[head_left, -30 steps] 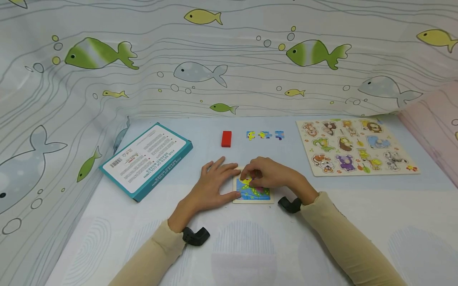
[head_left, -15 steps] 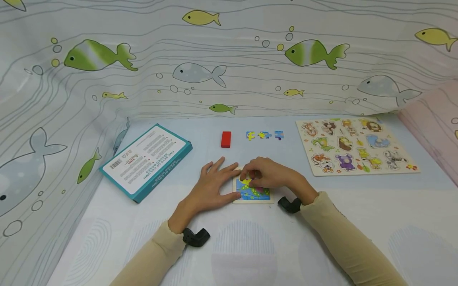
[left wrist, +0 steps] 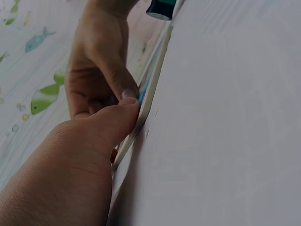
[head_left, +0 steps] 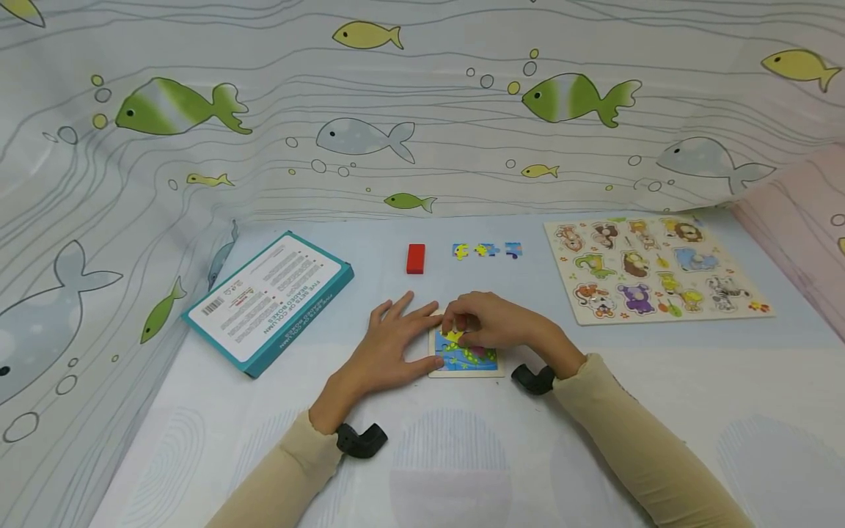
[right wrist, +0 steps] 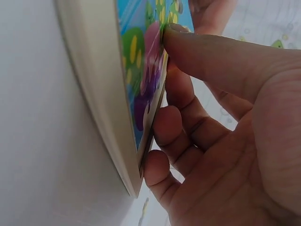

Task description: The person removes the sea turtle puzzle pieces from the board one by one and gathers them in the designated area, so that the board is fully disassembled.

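A small jigsaw puzzle [head_left: 470,361] in a pale wooden tray shows a sea picture in blue, green, yellow and purple. My left hand [head_left: 386,352] lies spread along its left side, thumb over the near left edge. Bent over the upper part is my right hand [head_left: 495,320], fingers curled. Thumb and fingers pinch at a puzzle piece there, mostly hidden by the hand. In the right wrist view the thumb [right wrist: 211,52] touches the picture and the other fingertips meet the tray's edge. Three loose jigsaw pieces [head_left: 487,251] lie in a row behind the tray.
A red block [head_left: 416,259] lies left of the loose pieces. On the left is a teal and white box [head_left: 267,302], set at an angle. A wooden animal puzzle board [head_left: 650,271] lies at the back right. A fish-patterned cloth [head_left: 462,176] hangs behind the table.
Both hands keep their places at the puzzle, and the loose pieces lie as before. The whole head view has shifted very slightly.
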A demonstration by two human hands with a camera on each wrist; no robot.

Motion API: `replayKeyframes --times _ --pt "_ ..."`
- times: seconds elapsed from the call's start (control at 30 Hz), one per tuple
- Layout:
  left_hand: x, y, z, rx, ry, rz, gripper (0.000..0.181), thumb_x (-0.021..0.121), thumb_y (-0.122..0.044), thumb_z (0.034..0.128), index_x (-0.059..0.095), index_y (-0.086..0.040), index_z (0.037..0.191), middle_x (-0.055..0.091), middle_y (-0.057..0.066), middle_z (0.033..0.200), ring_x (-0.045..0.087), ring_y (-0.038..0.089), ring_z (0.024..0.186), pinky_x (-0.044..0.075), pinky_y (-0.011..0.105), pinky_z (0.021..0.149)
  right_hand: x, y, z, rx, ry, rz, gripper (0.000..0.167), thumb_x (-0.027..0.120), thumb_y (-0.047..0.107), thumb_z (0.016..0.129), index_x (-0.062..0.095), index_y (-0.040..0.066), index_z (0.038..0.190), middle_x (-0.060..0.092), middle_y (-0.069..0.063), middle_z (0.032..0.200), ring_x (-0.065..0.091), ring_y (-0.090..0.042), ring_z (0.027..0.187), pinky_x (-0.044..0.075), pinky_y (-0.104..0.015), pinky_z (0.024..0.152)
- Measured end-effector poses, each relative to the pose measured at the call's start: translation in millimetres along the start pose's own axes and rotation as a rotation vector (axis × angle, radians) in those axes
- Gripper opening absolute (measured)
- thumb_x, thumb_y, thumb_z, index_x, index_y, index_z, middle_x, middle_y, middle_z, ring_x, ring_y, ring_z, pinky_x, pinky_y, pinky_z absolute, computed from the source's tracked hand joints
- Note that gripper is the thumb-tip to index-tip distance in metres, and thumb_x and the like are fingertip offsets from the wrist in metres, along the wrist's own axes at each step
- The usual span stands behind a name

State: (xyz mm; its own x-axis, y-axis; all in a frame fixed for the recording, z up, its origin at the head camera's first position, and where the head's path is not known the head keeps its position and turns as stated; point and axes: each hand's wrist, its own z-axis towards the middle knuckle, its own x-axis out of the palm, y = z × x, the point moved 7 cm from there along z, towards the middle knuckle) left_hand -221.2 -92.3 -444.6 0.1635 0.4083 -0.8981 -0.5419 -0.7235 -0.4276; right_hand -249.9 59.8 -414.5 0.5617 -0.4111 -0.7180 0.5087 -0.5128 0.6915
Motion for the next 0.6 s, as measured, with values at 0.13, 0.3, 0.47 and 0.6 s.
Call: replayKeyframes --times 0.13,0.3,0.47,0.6 --pt "-0.4 -0.3 0.0 0.001 0.007 0.007 0.066 0.065 -0.057 0.0903 0.052 -0.032 0.149 0.038 -0.011 0.164 0.014 0.029 0.16 0.009 0.057 0.123 0.7 0.5 -0.1 -0.008 -0.004 0.032 0.018 0.074 0.006 0.09 0.069 0.014 0.105 0.063 -0.002 0.095 0.055 -0.017 0.089 0.049 -0.031 0.081" --pt "-0.3 -0.2 -0.6 0.016 0.007 0.016 0.064 0.064 -0.058 0.0912 0.053 -0.033 0.149 0.037 -0.01 0.164 0.015 0.031 0.159 0.009 0.058 0.123 2.3 2.5 0.7 -0.024 -0.002 0.079 0.013 0.073 0.008 0.093 0.067 0.013 0.103 0.063 0.001 0.092 0.056 -0.015 0.084 0.049 -0.025 0.076" --pt "0.1 -0.2 -0.1 0.019 0.007 0.018 0.063 0.063 -0.059 0.0917 0.053 -0.033 0.148 0.037 -0.011 0.164 0.015 0.03 0.159 0.009 0.058 0.123 2.5 4.7 0.1 -0.025 0.004 0.108 0.01 0.072 0.007 0.094 0.065 0.012 0.1 0.061 0.001 0.086 0.055 -0.013 0.079 0.048 -0.023 0.072" --pt "-0.5 -0.3 0.4 0.015 0.005 0.015 0.063 0.063 -0.058 0.0915 0.054 -0.032 0.148 0.037 -0.011 0.164 0.015 0.03 0.16 0.009 0.057 0.124 2.8 4.6 0.0 -0.019 0.006 0.12 0.01 0.071 0.007 0.094 0.065 0.012 0.1 0.063 0.002 0.086 0.056 -0.011 0.078 0.048 -0.023 0.073"
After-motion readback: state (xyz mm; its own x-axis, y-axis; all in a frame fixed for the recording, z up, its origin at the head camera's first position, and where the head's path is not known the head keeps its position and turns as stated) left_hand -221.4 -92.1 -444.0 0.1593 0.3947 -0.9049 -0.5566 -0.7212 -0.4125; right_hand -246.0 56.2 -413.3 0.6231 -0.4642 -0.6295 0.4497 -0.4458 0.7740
